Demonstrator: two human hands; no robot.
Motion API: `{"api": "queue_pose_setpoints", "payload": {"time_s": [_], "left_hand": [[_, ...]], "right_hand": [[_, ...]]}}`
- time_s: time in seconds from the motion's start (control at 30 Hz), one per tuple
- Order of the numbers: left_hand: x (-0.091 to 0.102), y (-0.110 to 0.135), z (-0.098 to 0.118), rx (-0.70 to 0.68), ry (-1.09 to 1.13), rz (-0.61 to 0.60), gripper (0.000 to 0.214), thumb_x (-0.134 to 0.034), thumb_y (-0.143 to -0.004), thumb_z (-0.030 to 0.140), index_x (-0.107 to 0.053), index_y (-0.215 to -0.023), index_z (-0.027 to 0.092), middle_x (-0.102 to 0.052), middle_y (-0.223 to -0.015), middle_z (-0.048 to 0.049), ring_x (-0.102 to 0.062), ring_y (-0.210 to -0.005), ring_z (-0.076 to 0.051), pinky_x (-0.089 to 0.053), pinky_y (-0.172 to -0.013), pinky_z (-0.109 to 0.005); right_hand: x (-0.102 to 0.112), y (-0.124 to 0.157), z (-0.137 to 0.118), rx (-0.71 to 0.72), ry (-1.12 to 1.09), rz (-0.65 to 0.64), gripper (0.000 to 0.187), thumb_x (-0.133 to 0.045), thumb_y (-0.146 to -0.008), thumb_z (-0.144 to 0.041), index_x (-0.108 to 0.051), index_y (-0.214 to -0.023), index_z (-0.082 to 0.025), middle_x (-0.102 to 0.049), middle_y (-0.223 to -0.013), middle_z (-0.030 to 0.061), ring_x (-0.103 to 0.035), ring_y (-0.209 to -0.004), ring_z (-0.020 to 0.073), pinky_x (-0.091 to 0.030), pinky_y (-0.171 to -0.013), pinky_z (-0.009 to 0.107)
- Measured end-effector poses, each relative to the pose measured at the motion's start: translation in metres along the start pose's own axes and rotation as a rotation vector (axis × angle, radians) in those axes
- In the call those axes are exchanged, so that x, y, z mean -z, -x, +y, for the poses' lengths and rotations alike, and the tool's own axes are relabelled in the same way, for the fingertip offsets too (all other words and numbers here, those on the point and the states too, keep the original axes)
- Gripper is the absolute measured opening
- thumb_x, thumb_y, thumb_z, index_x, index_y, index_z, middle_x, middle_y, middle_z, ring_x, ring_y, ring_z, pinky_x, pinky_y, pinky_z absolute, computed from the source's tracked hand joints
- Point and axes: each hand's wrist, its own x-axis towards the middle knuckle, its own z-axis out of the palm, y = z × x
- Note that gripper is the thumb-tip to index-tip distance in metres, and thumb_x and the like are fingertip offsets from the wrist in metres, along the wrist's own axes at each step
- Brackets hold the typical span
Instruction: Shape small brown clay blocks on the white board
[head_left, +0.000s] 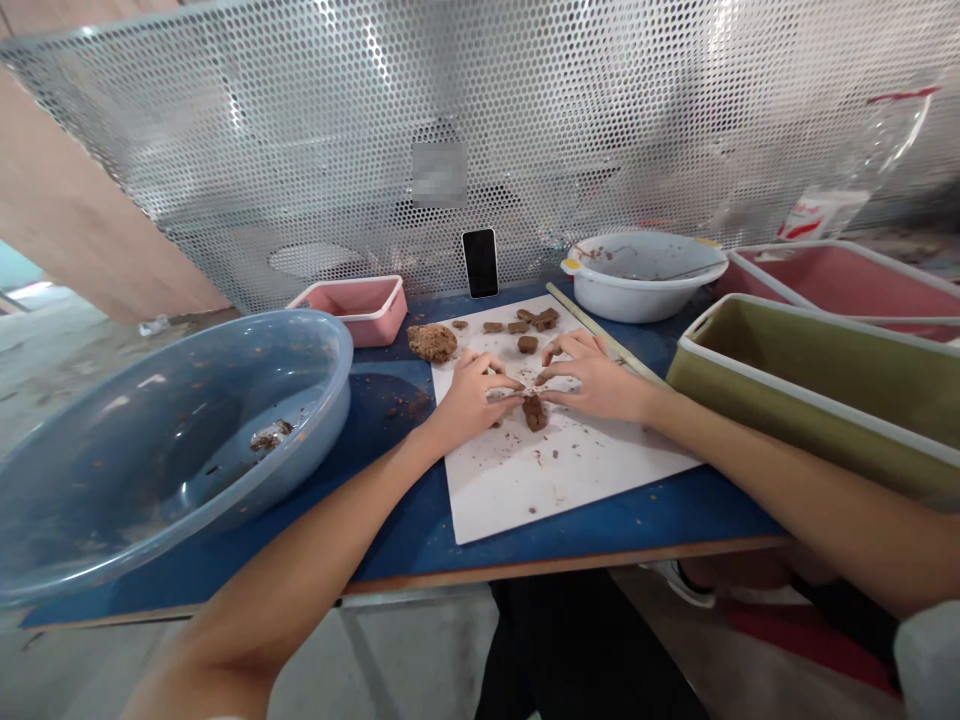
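Note:
On a white board (487, 495) lies a brown clay lump (534, 412), rough and crumbly. My left hand (480, 393) reaches it from the left and my right hand (589, 380) from the right. The thumbs and forefingers of both hands close in at the lump's far end, with the thumb tips against it. What exactly lies between the fingertips is too small to make out well. Crumbs are scattered around. Beyond the hands sit several small clay pieces (527, 344), and a larger rough brown clump (433, 343) rests at the board's left edge.
A large blue basin (322, 400) stands left, a small pink tub (382, 325) behind it. A phone (481, 263) leans on perforated metal sheeting (315, 150). To the right are a white basin (630, 300), a thin stick (600, 332), a green tub (780, 395) and a red tub (847, 275).

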Motion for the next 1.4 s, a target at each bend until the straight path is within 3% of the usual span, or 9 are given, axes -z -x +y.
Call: {"api": "queue_pose_setpoints", "payload": {"time_s": [0.17,0.47,0.77,1.03,1.4], "left_hand": [[-0.003,0.001,-0.002,0.012,0.004,-0.028,0.03,-0.082,-0.104,0.054,-0.094,-0.109,0.026,-0.07,-0.11,-0.0116,-0.058,-0.112,-0.031,-0.052,-0.109,-0.051],[-0.003,0.001,0.001,0.006,0.014,-0.03,0.013,-0.087,-0.103,0.038,-0.094,-0.105,0.028,-0.072,-0.11,-0.01,-0.058,-0.111,-0.03,-0.051,-0.106,-0.049],[-0.002,0.0,0.001,0.017,0.002,-0.047,0.012,-0.086,-0.103,0.037,-0.094,-0.105,0.028,-0.071,-0.111,-0.0095,-0.058,-0.111,-0.03,-0.051,-0.108,-0.05],[-0.003,0.001,0.002,-0.003,0.016,-0.026,0.012,-0.086,-0.104,0.035,-0.094,-0.103,0.026,-0.072,-0.11,-0.0106,-0.058,-0.111,-0.03,-0.051,-0.106,-0.048],[-0.006,0.002,-0.001,-0.003,0.015,-0.017,0.009,-0.088,-0.102,0.035,-0.094,-0.103,0.028,-0.072,-0.109,-0.01,-0.058,-0.109,-0.03,-0.052,-0.106,-0.049]], "right_hand": [[-0.004,0.001,-0.004,0.024,-0.004,0.0,0.027,-0.075,-0.107,-0.054,-0.091,-0.106,-0.033,-0.071,-0.131,0.0137,-0.057,-0.13,0.0409,-0.042,-0.113,0.068],[0.006,0.004,-0.003,0.217,0.045,-0.036,0.031,-0.064,-0.114,-0.053,-0.091,-0.112,-0.037,-0.07,-0.137,0.0106,-0.055,-0.13,0.0376,-0.042,-0.108,0.06],[0.005,0.005,-0.002,0.283,0.07,0.014,0.028,-0.065,-0.115,-0.048,-0.09,-0.113,-0.035,-0.068,-0.136,0.0108,-0.054,-0.13,0.0353,-0.039,-0.103,0.053],[0.008,0.006,-0.003,0.32,0.095,0.001,0.029,-0.064,-0.117,-0.045,-0.09,-0.116,-0.033,-0.068,-0.136,0.0107,-0.055,-0.129,0.0339,-0.038,-0.101,0.051],[0.005,0.005,-0.002,0.232,0.149,0.01,0.026,-0.065,-0.114,-0.043,-0.088,-0.107,-0.032,-0.071,-0.136,0.0118,-0.058,-0.13,0.0385,-0.041,-0.101,0.054]]}}
